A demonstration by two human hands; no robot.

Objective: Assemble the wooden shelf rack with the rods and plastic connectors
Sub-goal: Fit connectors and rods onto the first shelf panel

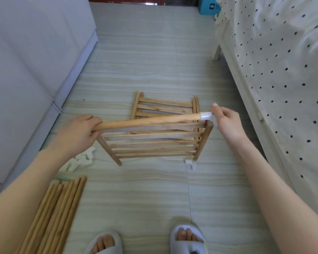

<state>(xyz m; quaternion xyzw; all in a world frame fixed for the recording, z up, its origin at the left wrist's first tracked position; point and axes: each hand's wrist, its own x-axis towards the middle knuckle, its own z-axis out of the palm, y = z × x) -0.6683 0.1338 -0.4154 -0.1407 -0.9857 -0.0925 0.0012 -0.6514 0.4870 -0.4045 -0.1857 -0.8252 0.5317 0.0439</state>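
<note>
On the tiled floor (pixel 145 189), left hand (pixel 79 132) grips one rod (pixel 145 121); right hand (pixel 228 121) pinches its connector (pixel 206 116).

**Free floor and obstructions around the work area**

Open tiled floor (pixel 140 52) runs ahead between a grey cabinet (pixel 26 70) on the left and a dotted bed (pixel 283 70) on the right. A slatted shelf panel (pixel 154 143) stands mid-floor, with more panels (pixel 163 107) lying just behind it. Loose rods (pixel 59 213) and white connectors (pixel 81 160) occupy the near left; bare floor lies between panel and slippers (pixel 187 239).
</note>
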